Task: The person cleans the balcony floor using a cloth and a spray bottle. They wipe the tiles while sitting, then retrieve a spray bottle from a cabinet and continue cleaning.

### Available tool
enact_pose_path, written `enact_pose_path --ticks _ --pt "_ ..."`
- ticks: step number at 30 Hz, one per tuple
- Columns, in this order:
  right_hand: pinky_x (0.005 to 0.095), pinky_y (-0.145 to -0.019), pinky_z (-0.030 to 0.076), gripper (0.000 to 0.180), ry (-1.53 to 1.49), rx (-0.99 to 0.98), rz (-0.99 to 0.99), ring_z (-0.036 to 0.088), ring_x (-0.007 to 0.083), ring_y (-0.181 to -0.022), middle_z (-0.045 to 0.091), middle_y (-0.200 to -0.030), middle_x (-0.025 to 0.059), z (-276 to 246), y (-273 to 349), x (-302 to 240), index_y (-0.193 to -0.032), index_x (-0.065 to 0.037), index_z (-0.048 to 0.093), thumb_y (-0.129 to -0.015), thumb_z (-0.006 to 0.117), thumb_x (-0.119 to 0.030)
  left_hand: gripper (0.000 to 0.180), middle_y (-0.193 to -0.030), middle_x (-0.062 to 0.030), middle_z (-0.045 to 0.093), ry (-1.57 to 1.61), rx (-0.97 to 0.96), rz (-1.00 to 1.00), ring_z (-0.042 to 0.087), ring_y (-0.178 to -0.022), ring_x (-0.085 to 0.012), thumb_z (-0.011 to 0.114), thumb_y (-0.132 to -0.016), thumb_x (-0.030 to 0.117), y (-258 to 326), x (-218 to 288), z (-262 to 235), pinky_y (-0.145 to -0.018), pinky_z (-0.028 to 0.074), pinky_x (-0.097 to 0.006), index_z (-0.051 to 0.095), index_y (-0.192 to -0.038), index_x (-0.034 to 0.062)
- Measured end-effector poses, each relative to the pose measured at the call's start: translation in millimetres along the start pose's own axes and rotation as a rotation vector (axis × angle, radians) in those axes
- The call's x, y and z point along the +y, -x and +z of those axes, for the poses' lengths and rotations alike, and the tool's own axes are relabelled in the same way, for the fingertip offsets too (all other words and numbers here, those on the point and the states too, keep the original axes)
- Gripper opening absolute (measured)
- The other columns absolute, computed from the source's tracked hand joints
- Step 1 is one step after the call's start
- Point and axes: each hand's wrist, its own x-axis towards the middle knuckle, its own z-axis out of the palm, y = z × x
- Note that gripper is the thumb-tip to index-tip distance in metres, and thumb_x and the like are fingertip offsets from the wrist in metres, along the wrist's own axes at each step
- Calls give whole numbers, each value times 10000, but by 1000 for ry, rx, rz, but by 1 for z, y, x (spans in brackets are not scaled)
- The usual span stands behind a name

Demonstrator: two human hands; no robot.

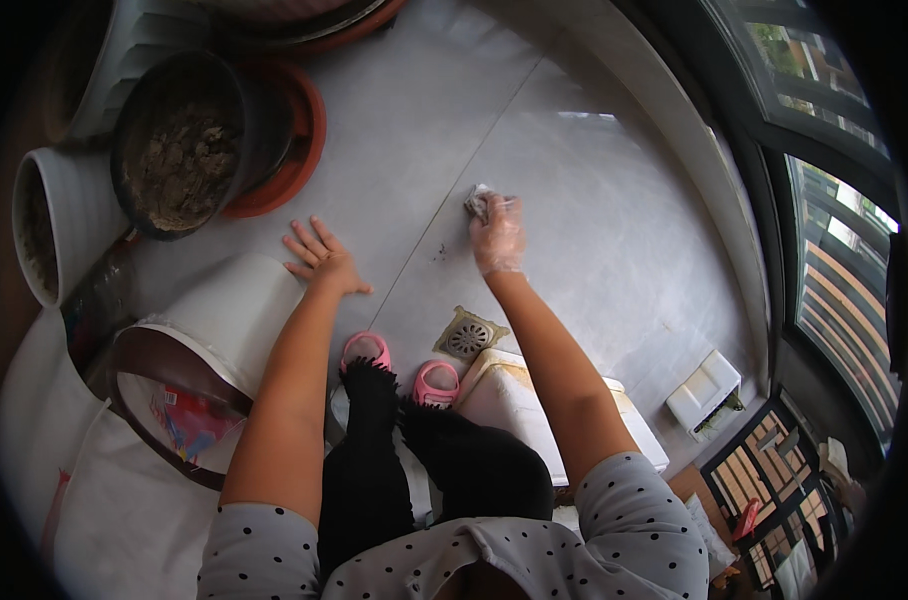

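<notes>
My right hand, in a thin clear plastic glove, is closed around a crumpled greyish-white wad that looks like cloth or paper. It is pressed to the grey tiled floor, just right of a tile joint. Small dark specks lie on the floor to the left of that hand. Bare and with fingers spread, my left hand rests near the floor beside a white bucket-like container. Nothing shows in it.
A black pot of dry soil stands by a red-brown saucer at upper left. White pots line the left side. A square floor drain lies ahead of my pink sandals. White boxes and windows are at right.
</notes>
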Motion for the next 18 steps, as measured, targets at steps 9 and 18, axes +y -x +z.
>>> enact_pose_path --ticks 9,18 --pt "368 -712 498 272 -138 4 -164 585 308 -846 558 -960 146 16 33 5 -964 -93 602 -701 640 -34 1476 -1351 -329 -329 3 -19 -4 -243 -1274 -505 839 -535 444 1 0 -3 -1016 61 -651 -336 -1293 -27" --pt "248 -606 466 245 -612 -289 485 563 116 -690 579 -814 67 -11 40 11 -990 -20 476 -785 599 -75 1474 -1357 -333 -314 14 -19 -1 -253 -1269 -506 839 -532 443 1 -1 -3 -1005 43 -665 -327 -1299 -30"
